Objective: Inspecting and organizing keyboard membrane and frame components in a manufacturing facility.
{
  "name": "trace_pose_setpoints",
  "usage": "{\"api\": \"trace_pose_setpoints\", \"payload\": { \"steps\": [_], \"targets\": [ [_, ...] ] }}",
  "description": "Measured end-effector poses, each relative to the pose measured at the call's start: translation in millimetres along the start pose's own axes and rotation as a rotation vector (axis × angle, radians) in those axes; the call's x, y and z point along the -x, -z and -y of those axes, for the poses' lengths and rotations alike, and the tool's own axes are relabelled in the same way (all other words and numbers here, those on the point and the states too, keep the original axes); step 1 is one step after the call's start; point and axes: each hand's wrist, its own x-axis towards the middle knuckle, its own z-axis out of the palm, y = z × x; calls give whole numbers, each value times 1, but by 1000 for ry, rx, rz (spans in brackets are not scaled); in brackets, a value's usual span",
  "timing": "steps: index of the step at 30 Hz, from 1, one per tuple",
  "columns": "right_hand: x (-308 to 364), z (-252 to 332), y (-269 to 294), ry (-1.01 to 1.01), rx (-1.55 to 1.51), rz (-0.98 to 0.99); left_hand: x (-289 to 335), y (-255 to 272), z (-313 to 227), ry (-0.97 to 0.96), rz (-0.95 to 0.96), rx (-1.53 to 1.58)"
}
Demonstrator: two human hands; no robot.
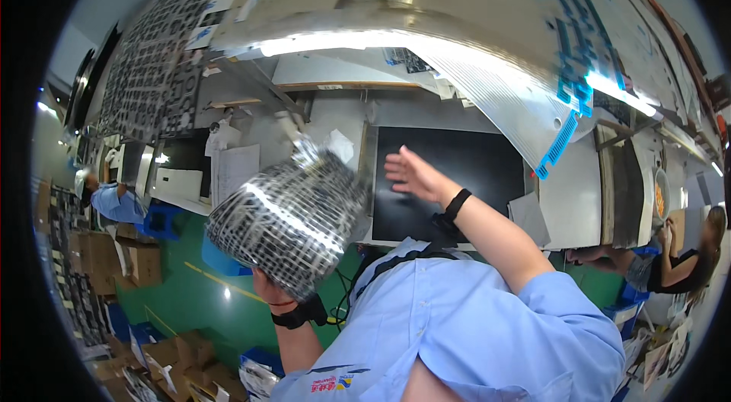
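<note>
My left hand [270,288] grips the lower edge of a large, shiny, see-through plastic bag with a black grid pattern [289,212]; its fingers are partly hidden behind the bag. The bag is tilted and bulges, and its gathered top end points toward the bench. What it holds, if anything, I cannot make out. My right hand [415,173] hovers over a black mat [464,151] on the bench, with its fingers apart and nothing in them.
A shelf with a bright lamp strip [343,43] hangs over the bench, and a ribbed clear sheet [487,90] slants down at the right. Cardboard boxes [145,261] and a blue stool [160,221] stand at left. A person [118,200] is far left, another [678,265] far right.
</note>
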Motion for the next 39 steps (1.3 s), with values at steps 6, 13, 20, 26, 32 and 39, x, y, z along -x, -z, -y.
{"api": "trace_pose_setpoints", "payload": {
  "steps": [6, 13, 20, 26, 32, 39],
  "targets": [
    [18, -49, 6, -230, 80, 180, -24, -65, 22, 180, 38, 77],
    [69, -51, 38, 23, -490, 19, -59, -50, 38, 378, 36, 82],
    [160, -43, 127, 527, -432, -631, -106, -32, 94, 530, 44, -345],
    [192, -63, 175, 374, -131, -533, -128, 32, 162, 776, 16, -524],
    [187, -103, 200, 261, -140, -733, -154, 33, 196, 898, 30, -742],
    [157, -94, 166, 371, 267, -924, -157, 38, 214, 792, 72, -876]
  ]
}}
